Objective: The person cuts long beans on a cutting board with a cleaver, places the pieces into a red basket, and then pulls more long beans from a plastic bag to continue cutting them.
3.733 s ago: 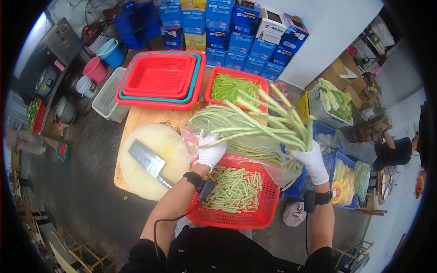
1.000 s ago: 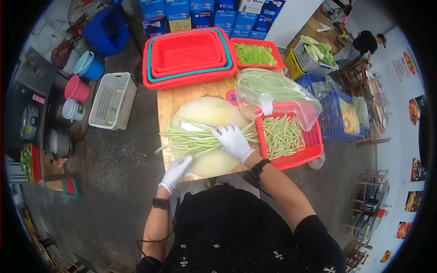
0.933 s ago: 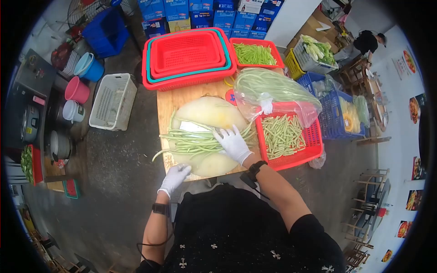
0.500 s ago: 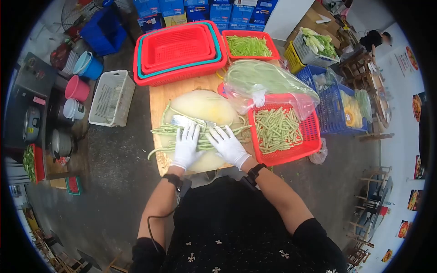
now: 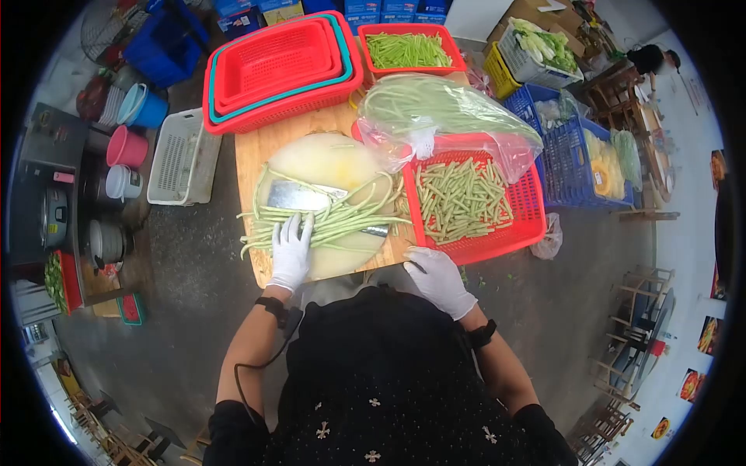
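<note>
Long green beans lie in a loose bundle across a round pale cutting board. My left hand, in a white glove, rests on their left part with fingers stretched out. Under the beans is a cleaver; its broad blade shows behind the bundle and its dark handle pokes out at the right. My right hand, also gloved, is at the wooden table's front edge by the red basket's near corner. Its fingers are partly bent, thumb apart, with nothing visible in them. Cut bean pieces fill much of the red basket.
A clear plastic bag of long beans overlaps the basket's back rim. Nested red and teal baskets stand at the table's back left, beside a red basket of cut green vegetables. A white crate sits on the floor at left; blue crates stand right.
My right hand has left the beans and moved right and toward me to the table edge. My left hand stays on the beans, which now lie closer together, with more of the blade showing.
</note>
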A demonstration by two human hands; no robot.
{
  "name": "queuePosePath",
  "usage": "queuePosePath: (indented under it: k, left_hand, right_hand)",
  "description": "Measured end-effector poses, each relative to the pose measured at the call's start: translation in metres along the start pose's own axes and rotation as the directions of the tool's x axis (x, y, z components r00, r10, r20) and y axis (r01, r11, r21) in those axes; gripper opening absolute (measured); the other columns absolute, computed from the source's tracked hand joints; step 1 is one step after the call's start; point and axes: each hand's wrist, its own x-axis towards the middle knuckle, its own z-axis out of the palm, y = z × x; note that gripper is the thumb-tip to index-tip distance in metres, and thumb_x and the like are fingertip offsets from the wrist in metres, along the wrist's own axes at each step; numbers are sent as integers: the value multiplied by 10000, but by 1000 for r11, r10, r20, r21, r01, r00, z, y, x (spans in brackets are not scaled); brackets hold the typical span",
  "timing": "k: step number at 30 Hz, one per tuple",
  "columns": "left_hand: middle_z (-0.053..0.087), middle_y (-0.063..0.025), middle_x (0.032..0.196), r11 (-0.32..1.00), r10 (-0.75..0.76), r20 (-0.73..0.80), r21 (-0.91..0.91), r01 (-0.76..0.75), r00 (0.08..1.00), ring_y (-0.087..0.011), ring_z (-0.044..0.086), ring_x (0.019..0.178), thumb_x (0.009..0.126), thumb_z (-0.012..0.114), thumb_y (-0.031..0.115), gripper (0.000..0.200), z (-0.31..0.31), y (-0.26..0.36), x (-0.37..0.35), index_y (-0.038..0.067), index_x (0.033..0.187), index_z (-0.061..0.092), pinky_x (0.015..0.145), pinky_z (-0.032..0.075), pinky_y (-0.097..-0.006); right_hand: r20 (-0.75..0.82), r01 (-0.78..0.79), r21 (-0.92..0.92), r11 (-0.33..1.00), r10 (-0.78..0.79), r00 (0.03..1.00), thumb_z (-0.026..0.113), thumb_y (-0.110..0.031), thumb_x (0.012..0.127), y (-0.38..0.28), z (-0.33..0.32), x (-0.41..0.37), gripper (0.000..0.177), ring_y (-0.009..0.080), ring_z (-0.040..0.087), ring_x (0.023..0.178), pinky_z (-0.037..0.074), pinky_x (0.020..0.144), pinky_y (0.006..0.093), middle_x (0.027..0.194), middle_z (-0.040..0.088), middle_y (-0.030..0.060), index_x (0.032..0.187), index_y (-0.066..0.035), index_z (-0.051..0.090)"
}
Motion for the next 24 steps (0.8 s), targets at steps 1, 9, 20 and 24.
queuePosePath:
  k: [1,9,20,24]
  left_hand:
    - [406,-238,1578,1000,5,-4,0,-5,1000,-386,374,1480,841,610,42,871,2,-4,1,122,1651,301,1253,209,-587]
    - [364,-258,1611,996,81,53,-29,-80,995,-409,382,1459,906,736,329,895,-5,-19,1,111,1653,293,1253,217,-570]
    - [306,-258,1657,963,159,101,-236,-132,982,-438,326,1506,826,818,450,1087,-12,-67,3,4,1638,251,1286,162,-578]
    - [308,-256,1662,948,47,69,-317,-22,997,-432,311,1524,791,861,427,1102,-18,-87,-11,6,1630,284,1293,131,-587]
  right_hand:
    - [-6,0,-3,1000,0,1000,701,-191,949,-1,0,2,208,330,701,1019,546,885,436,1096,741,137,1089,-39,722]
    - [147,15,-429,903,53,988,675,-274,932,-23,20,13,198,284,688,916,435,876,433,963,721,82,986,-90,727]
    - [133,-192,-516,835,300,945,675,-289,937,-56,43,20,201,294,686,978,411,998,444,1047,747,74,995,-107,736]
    - [79,-244,-447,860,310,947,681,-302,946,-66,63,25,282,307,679,1082,374,1112,490,1124,743,115,1096,-75,755]
